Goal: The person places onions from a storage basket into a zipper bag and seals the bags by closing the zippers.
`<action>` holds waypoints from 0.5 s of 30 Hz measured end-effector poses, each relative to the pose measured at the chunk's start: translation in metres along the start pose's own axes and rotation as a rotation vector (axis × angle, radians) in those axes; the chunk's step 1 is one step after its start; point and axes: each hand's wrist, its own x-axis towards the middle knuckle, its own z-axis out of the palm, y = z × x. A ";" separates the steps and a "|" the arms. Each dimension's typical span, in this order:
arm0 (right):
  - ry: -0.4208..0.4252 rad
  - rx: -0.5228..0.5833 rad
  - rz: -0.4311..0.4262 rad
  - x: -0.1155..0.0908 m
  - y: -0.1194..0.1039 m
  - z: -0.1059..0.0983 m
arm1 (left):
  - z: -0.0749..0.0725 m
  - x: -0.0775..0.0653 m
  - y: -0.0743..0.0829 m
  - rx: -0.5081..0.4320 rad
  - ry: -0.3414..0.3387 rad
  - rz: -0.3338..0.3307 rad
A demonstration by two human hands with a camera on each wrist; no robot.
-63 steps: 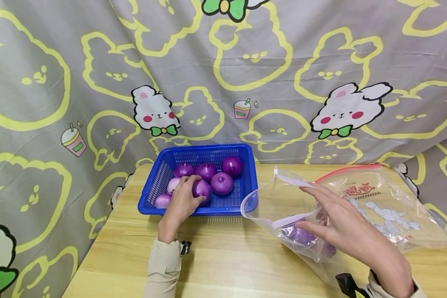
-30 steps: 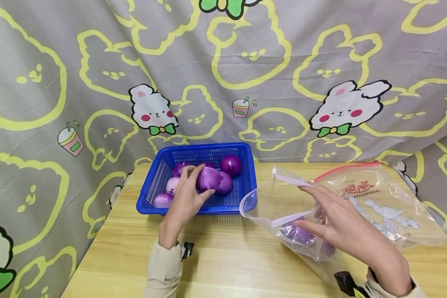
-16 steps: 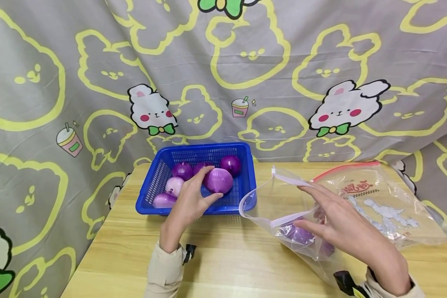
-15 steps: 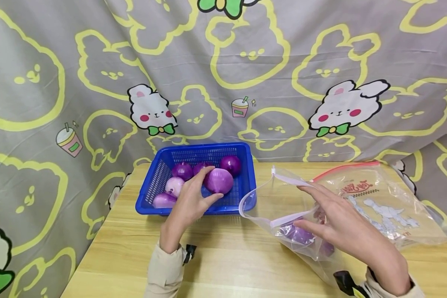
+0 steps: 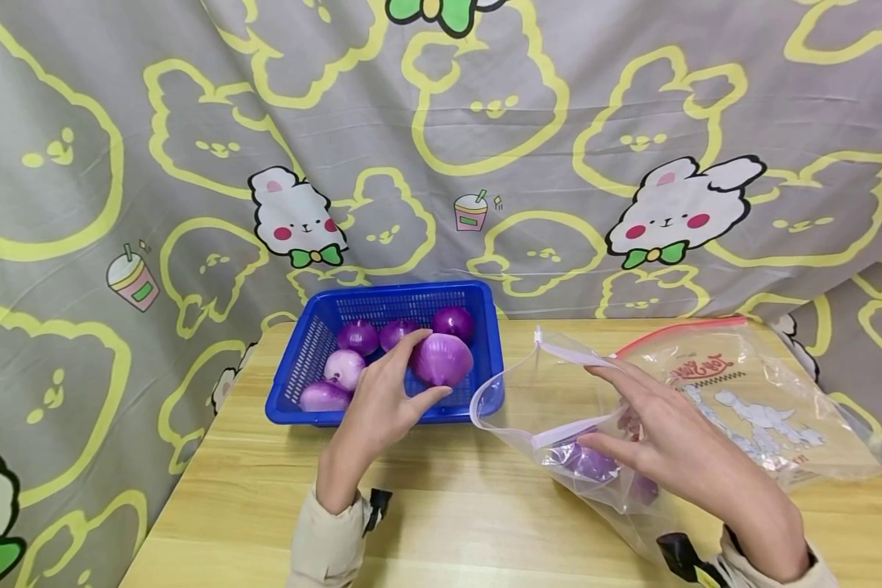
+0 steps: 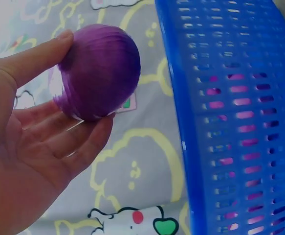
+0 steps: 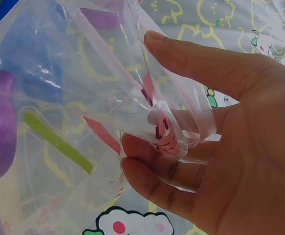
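Observation:
My left hand holds a purple onion between thumb and fingertips, raised above the blue basket. The left wrist view shows the onion gripped at its sides, clear of the basket wall. Several other onions, among them a paler one, lie in the basket. To the right, my right hand grips the edge of a clear zip bag, its mouth spread wide towards the basket. Purple onions sit inside this bag. In the right wrist view, fingers curl round the bunched plastic.
A second clear bag with a red zip edge and dinosaur print lies flat at the right of the wooden table. Behind the table hangs a grey patterned curtain.
The left hand has lifted an onion from among the others in the basket and moved it rightwards, towards the bag. The right hand and the bag stay nearly in place.

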 end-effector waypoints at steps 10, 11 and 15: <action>-0.005 0.005 0.004 0.000 -0.001 0.000 | -0.005 -0.003 0.016 0.000 0.014 0.042; -0.007 0.005 0.006 0.000 -0.001 0.000 | -0.005 -0.003 0.017 -0.001 0.015 0.048; -0.016 0.004 0.016 0.000 -0.001 -0.001 | -0.006 -0.004 0.022 -0.014 0.012 0.068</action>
